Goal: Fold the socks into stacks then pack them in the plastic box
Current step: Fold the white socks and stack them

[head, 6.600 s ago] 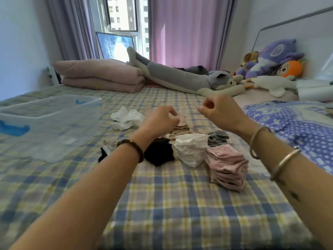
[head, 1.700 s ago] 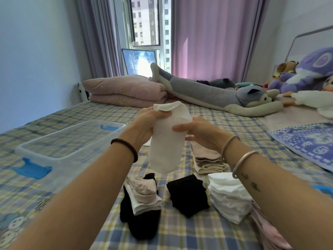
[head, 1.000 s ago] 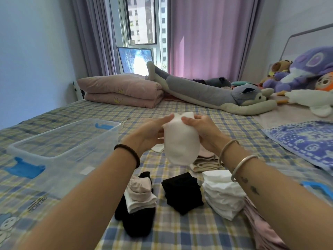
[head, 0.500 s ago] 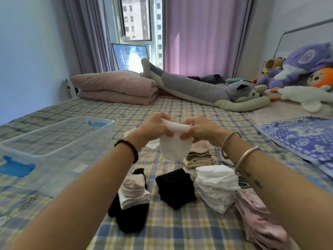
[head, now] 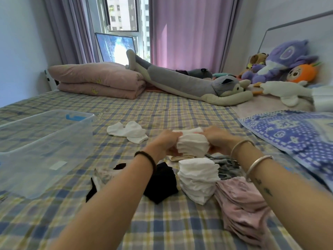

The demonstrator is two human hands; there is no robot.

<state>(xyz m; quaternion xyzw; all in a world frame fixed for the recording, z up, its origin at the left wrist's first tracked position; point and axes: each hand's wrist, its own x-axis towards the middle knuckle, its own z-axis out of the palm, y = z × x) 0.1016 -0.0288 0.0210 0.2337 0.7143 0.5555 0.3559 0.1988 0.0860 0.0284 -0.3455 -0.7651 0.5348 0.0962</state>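
White stack [head: 198, 177] stands on the bedsheet [head: 162, 112], with a black stack [head: 162, 183] at its nine o'clock, partly hidden by the left forearm [head: 111, 204], and a pink stack [head: 241, 204] at five. The plastic box [head: 45, 141] lies well apart at nine, loose socks [head: 128, 131] at eleven. Just above the white stack a bunched white sock [head: 192, 144] runs nine-to-three; left hand [head: 165, 143] and right hand [head: 218, 139] grip its ends, fingers curled.

My left hand [head: 164, 143] and right hand [head: 217, 139] blur mid-frame, fingertips hidden in the white sock [head: 192, 144]; the plastic box [head: 45, 141] runs off the left edge.
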